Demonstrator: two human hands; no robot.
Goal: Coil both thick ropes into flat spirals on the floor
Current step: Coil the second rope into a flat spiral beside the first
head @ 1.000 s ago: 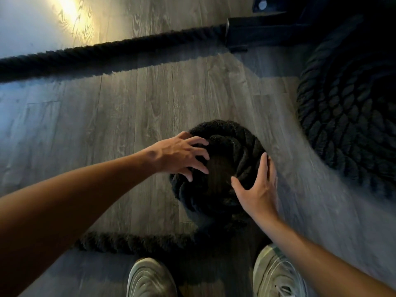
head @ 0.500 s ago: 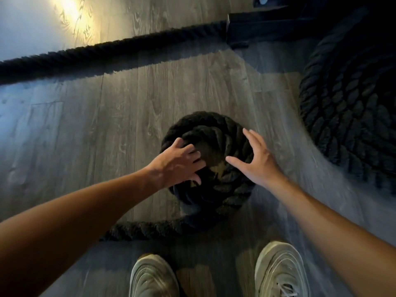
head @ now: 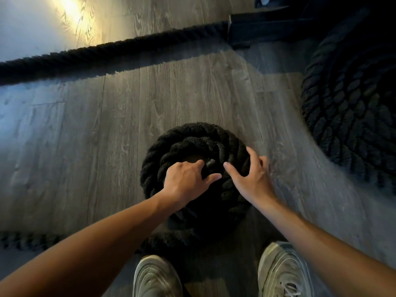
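Note:
A small coil of thick black rope lies flat on the wooden floor in front of my feet. My left hand rests on its near middle, fingers curled into the inner turn beside the glossy rope end. My right hand lies spread on the coil's right side, fingers apart, pressing on the outer turns. The coil's loose tail runs off to the lower left. A second, much larger coil sits at the right, partly out of frame.
A straight stretch of black rope crosses the floor at the back, leading to a dark metal base. My two pale shoes stand just behind the small coil. Bare wooden floor lies to the left.
Both hands have slid round the small coil and closed in toward its middle. The left fingers now hook the inner turn, and the rope tail has swung further left along the floor.

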